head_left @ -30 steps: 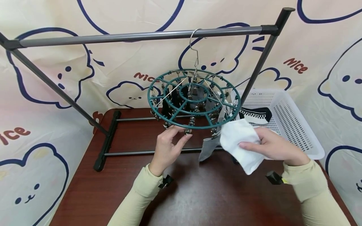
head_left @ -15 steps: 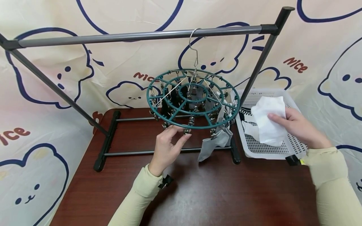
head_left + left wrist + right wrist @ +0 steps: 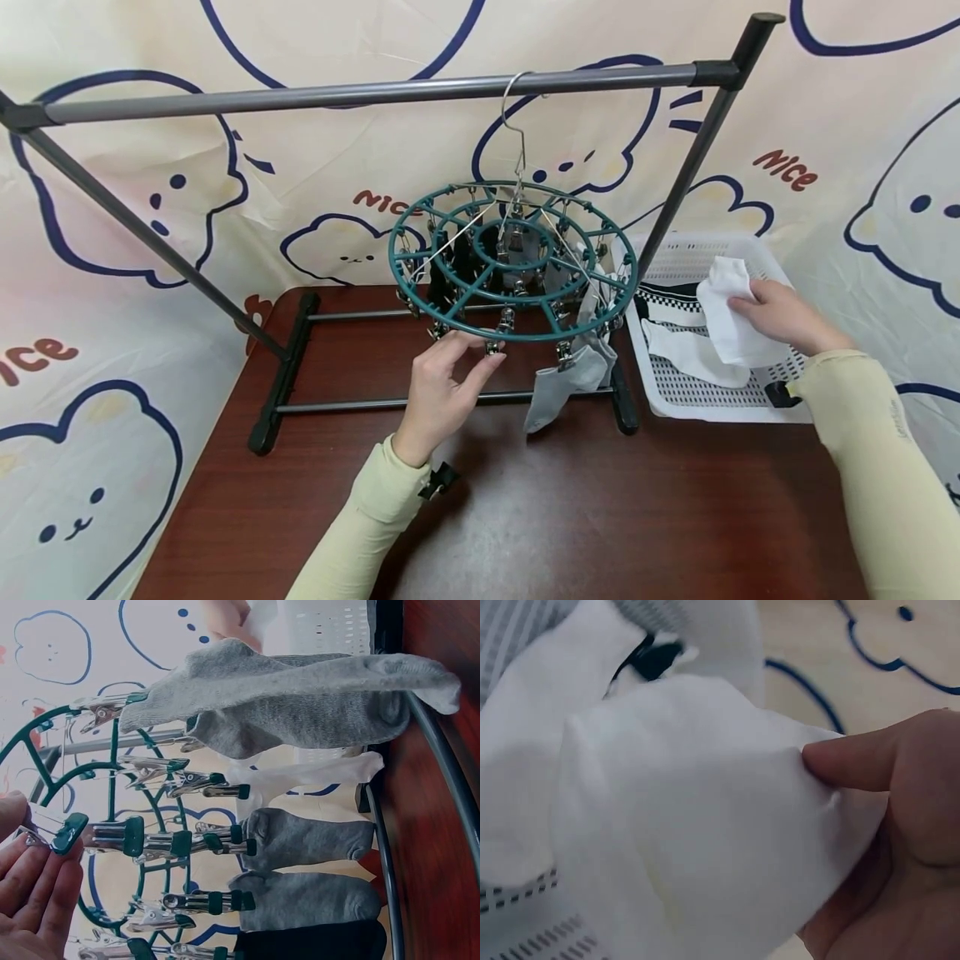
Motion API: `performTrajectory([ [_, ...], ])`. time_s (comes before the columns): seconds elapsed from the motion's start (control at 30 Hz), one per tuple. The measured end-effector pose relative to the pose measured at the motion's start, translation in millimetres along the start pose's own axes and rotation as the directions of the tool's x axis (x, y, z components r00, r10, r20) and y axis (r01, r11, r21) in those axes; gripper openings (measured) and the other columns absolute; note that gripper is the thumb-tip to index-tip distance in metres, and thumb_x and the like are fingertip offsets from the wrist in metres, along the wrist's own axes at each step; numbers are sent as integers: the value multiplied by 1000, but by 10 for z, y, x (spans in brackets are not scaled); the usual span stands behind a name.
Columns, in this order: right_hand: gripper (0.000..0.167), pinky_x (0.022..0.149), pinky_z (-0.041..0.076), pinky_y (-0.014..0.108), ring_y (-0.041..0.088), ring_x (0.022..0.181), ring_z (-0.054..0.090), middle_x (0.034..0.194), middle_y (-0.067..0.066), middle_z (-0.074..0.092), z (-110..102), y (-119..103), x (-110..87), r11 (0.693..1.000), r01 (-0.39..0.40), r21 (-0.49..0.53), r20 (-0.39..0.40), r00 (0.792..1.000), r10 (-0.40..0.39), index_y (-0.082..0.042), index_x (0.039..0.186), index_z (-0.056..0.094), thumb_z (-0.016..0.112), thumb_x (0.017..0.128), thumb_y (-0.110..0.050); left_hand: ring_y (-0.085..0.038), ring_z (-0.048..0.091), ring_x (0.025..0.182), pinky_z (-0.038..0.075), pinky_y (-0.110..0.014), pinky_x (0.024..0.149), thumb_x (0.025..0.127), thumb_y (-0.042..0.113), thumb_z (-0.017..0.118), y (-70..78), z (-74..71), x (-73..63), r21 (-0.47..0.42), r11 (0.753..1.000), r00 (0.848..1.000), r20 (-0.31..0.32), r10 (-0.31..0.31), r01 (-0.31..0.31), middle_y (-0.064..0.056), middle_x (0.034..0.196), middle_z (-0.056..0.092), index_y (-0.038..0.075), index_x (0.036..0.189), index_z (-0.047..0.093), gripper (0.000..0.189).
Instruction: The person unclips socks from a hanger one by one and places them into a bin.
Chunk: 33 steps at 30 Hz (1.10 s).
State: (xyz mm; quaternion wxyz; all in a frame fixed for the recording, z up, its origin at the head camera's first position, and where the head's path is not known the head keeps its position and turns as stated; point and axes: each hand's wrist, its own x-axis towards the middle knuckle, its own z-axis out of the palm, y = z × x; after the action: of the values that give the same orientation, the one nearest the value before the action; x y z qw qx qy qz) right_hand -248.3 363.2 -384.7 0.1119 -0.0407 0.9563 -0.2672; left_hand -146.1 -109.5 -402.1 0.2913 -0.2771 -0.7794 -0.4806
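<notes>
My left hand (image 3: pixel 442 396) pinches a metal clip (image 3: pixel 492 346) at the front rim of the round green drying hanger (image 3: pixel 474 323). Up close in the left wrist view, that clip has green tips (image 3: pixel 69 833) and sits between thumb and fingers. A white sock (image 3: pixel 738 321) hangs from my right hand (image 3: pixel 795 317), held between thumb and fingers above the white basket (image 3: pixel 663 404). Its folds fill much of the right wrist view. Below it in the basket lie another white sock (image 3: pixel 693 354) and a black-and-white checkered one (image 3: pixel 671 302).
Grey socks (image 3: pixel 307 838), a white one (image 3: pixel 315 778) and a black piece (image 3: pixel 315 941) hang from the hanger's clips. Its hook is over the rack's top bar (image 3: pixel 337 93). The rack's feet (image 3: pixel 622 404) stand on the dark red table (image 3: pixel 570 508), with the basket to their right.
My right hand has carried the white sock from beside the hanger rightward over the basket. The left hand keeps its pinch on the clip.
</notes>
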Motion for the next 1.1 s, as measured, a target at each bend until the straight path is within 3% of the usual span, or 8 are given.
performTrajectory([
  [0.27,43,84,51,62,50,100,60,117,42,57,25,227,172,994,-35,-100,11,999,37,20,130,46,39,110,-18,-19,73,96,59,-40,86,88,6,81,7,-28,-8,5,1000,1000,6,-6,6,-8,102,78,4,106,75,19],
  [0.5,34,78,51,61,47,91,63,109,39,62,124,183,292,963,-36,-268,-37,999,27,16,124,54,44,105,-11,-20,73,97,59,-44,86,88,4,81,-8,-4,11,-15,1000,1000,5,3,-3,-7,105,78,5,108,75,21],
  [0.6,34,78,50,58,43,90,64,110,36,65,262,84,347,941,6,-339,8,1000,-4,13,126,58,48,103,-9,-20,73,98,59,-42,87,88,4,81,-16,12,12,-22,1000,1000,5,4,-4,-7,106,78,5,108,75,21],
  [0.7,37,91,50,63,49,107,64,126,34,65,413,-27,373,922,55,-384,94,995,-20,6,134,62,53,103,-12,-20,73,99,59,-41,88,88,5,81,-13,14,11,-24,1000,1000,3,1,0,-6,107,78,6,109,75,21],
  [0.8,39,104,43,68,54,127,55,141,31,59,516,-90,357,915,84,-395,180,984,-12,-4,138,64,58,102,-16,-20,73,100,59,-41,88,88,6,81,-7,15,14,-23,1000,1000,5,0,0,-7,108,78,5,108,75,21],
  [0.93,45,87,54,54,43,111,63,146,30,55,568,-93,309,936,75,-345,272,962,23,-9,143,62,64,99,-20,-20,73,99,59,-39,89,88,6,82,-4,13,17,-19,1000,1000,8,-1,1,-7,107,79,4,107,75,21],
  [1.03,53,69,54,37,29,99,63,146,32,53,571,-76,296,959,72,-275,334,942,25,-7,147,56,67,98,-24,-19,73,100,58,-38,90,88,6,81,-4,7,15,-21,1000,1000,5,-9,9,-7,107,78,4,106,74,20],
  [1.1,58,69,57,34,31,104,63,145,32,52,569,-72,299,973,64,-221,369,929,23,-5,150,53,68,99,-27,-20,73,100,58,-38,89,87,5,82,-5,5,14,-20,1000,1000,0,-7,7,-7,107,78,4,106,75,20],
])
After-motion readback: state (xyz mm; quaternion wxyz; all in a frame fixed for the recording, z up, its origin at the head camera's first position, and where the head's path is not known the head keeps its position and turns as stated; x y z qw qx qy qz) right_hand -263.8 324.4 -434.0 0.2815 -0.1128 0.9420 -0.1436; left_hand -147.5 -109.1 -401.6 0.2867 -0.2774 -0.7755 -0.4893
